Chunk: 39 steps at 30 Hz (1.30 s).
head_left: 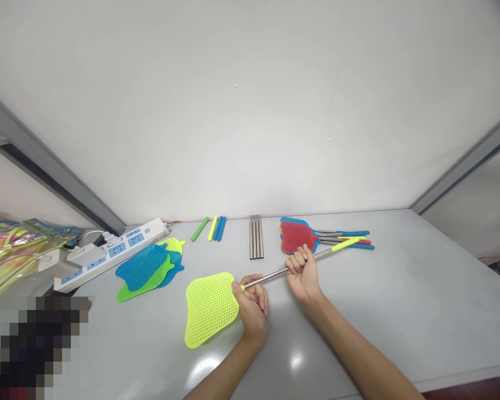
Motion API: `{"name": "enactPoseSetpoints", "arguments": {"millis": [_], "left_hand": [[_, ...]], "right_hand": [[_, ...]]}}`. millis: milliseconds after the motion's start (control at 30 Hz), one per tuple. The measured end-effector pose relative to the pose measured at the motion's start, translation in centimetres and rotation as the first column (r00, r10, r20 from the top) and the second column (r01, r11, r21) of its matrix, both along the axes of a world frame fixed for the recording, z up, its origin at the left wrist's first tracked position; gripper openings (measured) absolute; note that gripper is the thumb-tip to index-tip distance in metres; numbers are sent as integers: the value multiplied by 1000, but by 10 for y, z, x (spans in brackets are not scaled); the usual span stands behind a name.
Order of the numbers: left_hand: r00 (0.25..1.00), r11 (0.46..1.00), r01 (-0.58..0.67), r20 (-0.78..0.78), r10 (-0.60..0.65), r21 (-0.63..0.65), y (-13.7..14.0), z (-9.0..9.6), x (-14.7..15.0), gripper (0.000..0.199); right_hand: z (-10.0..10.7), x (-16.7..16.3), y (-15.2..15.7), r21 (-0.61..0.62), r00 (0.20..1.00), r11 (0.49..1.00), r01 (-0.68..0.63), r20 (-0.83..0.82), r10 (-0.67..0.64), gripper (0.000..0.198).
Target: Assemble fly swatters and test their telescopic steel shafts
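A yellow fly swatter (211,308) with a perforated head, a metal rod and a yellow grip is held slantwise above the table. My left hand (252,305) is closed at the neck, where the head meets the rod, with the thumb against the head's edge. Farther up the rod, my right hand (303,273) wraps round the metal, and the yellow grip sticks out beyond it. Just behind my right hand lies a stack of finished-looking swatters (298,236), a red head on top of blue and yellow ones.
Several metal rods (256,238) stand side by side near the wall. Left of them lie green, yellow and blue grips (219,229). Loose blue, green and yellow swatter heads (144,269) overlap beside a white power strip (116,250) with plugs. A plastic-wrapped bundle (12,250) is at far left.
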<state>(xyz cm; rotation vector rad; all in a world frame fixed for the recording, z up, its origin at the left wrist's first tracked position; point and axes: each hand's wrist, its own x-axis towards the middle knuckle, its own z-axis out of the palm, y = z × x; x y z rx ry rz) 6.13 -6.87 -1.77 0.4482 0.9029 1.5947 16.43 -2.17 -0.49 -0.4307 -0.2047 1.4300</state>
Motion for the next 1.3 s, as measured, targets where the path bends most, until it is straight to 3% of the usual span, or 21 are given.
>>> {"name": "enactPoseSetpoints", "arguments": {"millis": [500,733,1033,1300], "left_hand": [[998,997,56,-14,-57,-61,-2,-3,4,52],[997,996,61,-47,-64,-61,2,-2,3,52],[995,993,57,-74,-65,-104,17,-1,0,51],[990,998,-44,-135,38,-47,25,9,-13,41]], "right_hand": [[-11,-20,-9,-57,999,998,-35,-3,35,30],[0,-17,-10,-24,998,998,-53,27,54,30],[11,-8,-4,31,987,986,-161,15,161,26],[15,-2,-1,20,957,957,-289,-17,290,23]]}}
